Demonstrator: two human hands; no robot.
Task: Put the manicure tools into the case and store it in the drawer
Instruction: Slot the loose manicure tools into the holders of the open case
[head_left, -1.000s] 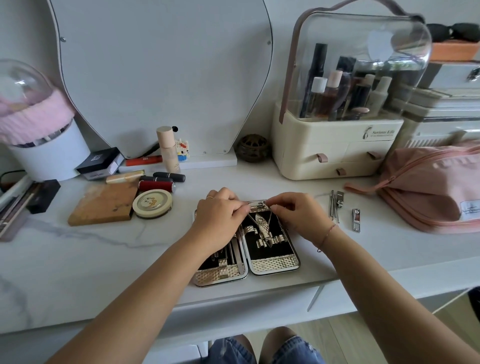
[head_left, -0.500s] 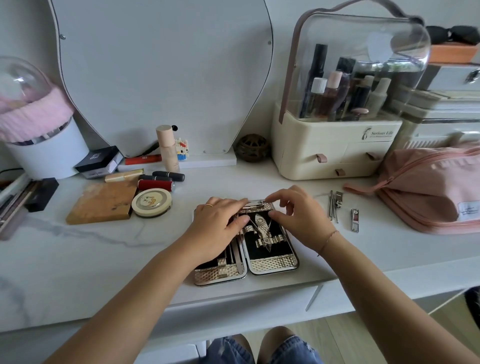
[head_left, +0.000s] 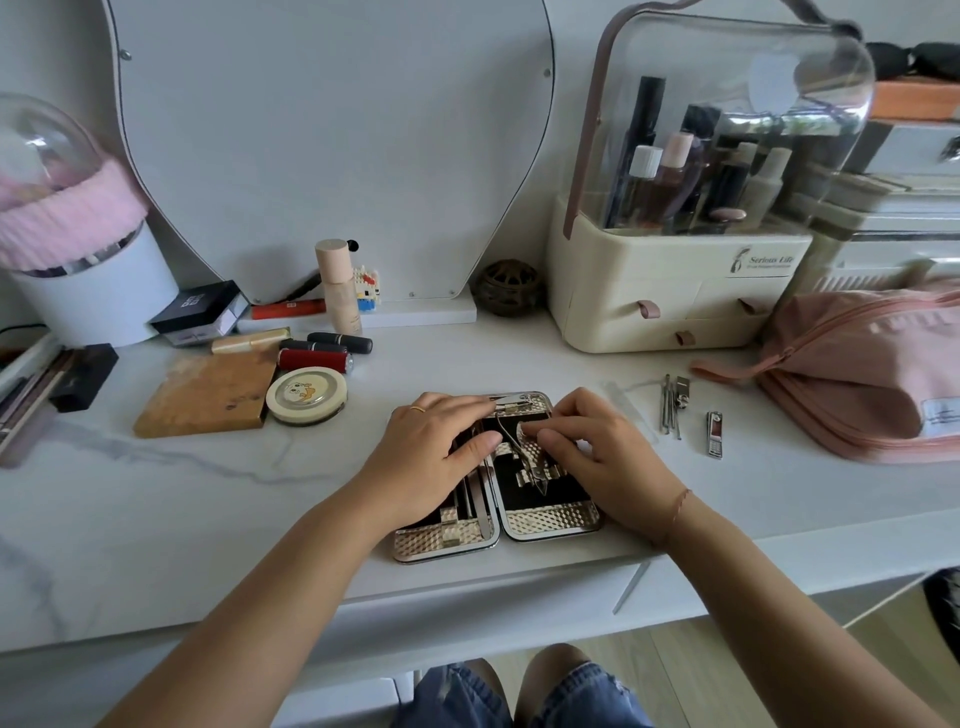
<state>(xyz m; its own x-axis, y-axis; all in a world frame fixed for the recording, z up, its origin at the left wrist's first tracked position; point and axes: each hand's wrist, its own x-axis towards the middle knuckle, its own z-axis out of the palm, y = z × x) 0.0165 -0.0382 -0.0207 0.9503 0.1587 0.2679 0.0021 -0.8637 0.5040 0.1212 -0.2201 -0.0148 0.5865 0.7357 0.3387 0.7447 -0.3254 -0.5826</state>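
The manicure case (head_left: 550, 522) lies open near the desk's front edge, its black lining holding metal tools. My left hand (head_left: 431, 457) rests flat across the left half, fingers stretched toward the top of the right half. My right hand (head_left: 597, 457) has curled fingers and pinches the handle of a cuticle nipper (head_left: 535, 470) lying in the right half. To the right, on the desk, lie several thin loose metal tools (head_left: 671, 405) and a small nail clipper (head_left: 715, 434). My hands hide part of the case's contents.
A cream cosmetics organiser (head_left: 670, 291) with small drawers stands at the back right, a pink pouch (head_left: 862, 364) at the right. Lipsticks (head_left: 322, 353), a round compact (head_left: 306, 395) and a wooden block (head_left: 208, 395) lie left of the case. The desk's front panel (head_left: 467, 597) runs below.
Both hands moved from the case's top edge down toward its middle. My left hand flattened over the left half; my right hand's fingers curled onto the nipper.
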